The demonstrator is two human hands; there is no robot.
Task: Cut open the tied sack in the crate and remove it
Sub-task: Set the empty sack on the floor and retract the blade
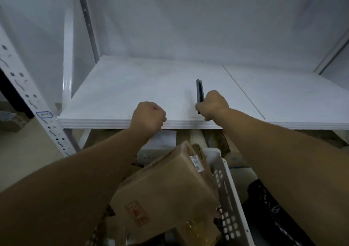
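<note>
While my right grip (211, 105) grasps the box cutter (200, 90), pointing away along the shelf (132, 87), the crate (227, 191) sits below, nearer me. My left grip (149, 116) is clenched, empty.

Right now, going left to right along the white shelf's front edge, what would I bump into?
A white slotted post → left hand, curled → right hand gripping a dark cutter → thin dark line across the shelf.
</note>
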